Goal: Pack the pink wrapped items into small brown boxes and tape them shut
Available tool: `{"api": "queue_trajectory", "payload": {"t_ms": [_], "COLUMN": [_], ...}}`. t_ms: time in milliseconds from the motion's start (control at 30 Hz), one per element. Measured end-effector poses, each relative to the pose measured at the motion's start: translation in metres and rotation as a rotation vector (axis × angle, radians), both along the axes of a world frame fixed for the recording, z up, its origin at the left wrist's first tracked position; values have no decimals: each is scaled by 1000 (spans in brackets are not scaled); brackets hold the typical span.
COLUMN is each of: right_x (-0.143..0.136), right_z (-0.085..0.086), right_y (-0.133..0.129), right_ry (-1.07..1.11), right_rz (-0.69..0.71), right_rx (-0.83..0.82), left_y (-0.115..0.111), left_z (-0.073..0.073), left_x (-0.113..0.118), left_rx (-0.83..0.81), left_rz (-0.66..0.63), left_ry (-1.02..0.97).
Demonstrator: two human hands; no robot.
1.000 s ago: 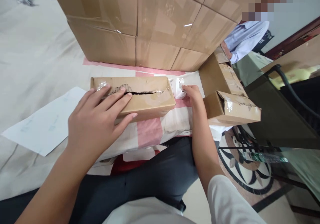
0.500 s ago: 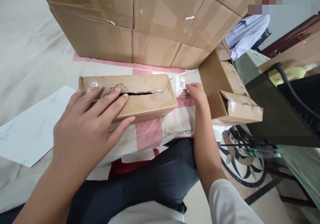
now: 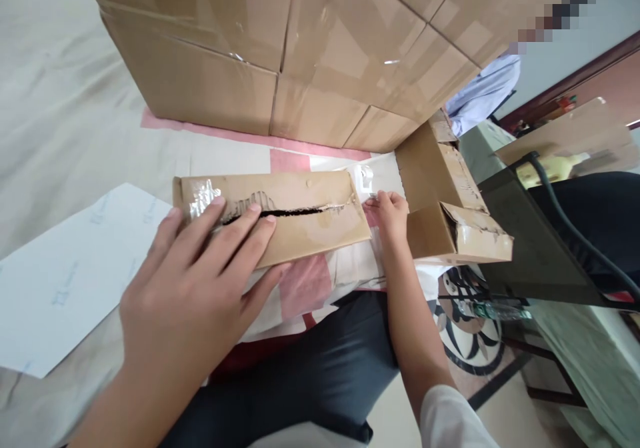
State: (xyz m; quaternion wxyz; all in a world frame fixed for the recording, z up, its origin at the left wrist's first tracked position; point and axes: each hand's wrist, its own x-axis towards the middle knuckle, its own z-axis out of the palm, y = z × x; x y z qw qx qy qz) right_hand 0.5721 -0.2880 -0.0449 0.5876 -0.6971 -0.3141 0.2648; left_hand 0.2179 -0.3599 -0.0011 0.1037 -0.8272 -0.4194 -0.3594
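Stacked cartons [image 3: 300, 55] are filling the background. Your left hand [image 3: 200, 281] is lying flat, grip apart, on the torn box [image 3: 305, 218]; your right hand [image 3: 389, 211] is touching its end, grip state unclear.

Long flat cardboard box [image 3: 295, 218], taped seam torn open along its top, lying on a pink-and-white cloth [image 3: 305, 281]; left hand [image 3: 195, 288] spread flat on its near end, fingers at the tear. Right hand [image 3: 390, 211] at the box's far end, beside a small white packet [image 3: 367, 178]. Behind: stacked taped cartons [image 3: 300, 48]; left: white paper sheet [image 3: 65, 275]; right: opened small carton [image 3: 450, 215].
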Motion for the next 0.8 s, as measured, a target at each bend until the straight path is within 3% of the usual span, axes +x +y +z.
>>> {"api": "queue_trajectory", "payload": {"t_ms": [167,367,567,800], "right_x": [3,3,-3,-13], "right_z": [5,18,15,3], "right_y": [-4,-4,-8,-17], "right_ry": [-84,130,222,265], "right_rz": [84,116,168,122], "right_rx": [-118,-206,-50,156], "left_y": [1,16,23,38], "left_z": [-5,-8,-6,-6], "left_x": [-4,-8,-2,0], "left_rx": [6,7,-108,-142], "left_rz": [-17,-90,-96,-95], "left_ry": [0,-38,-61,-49]}}
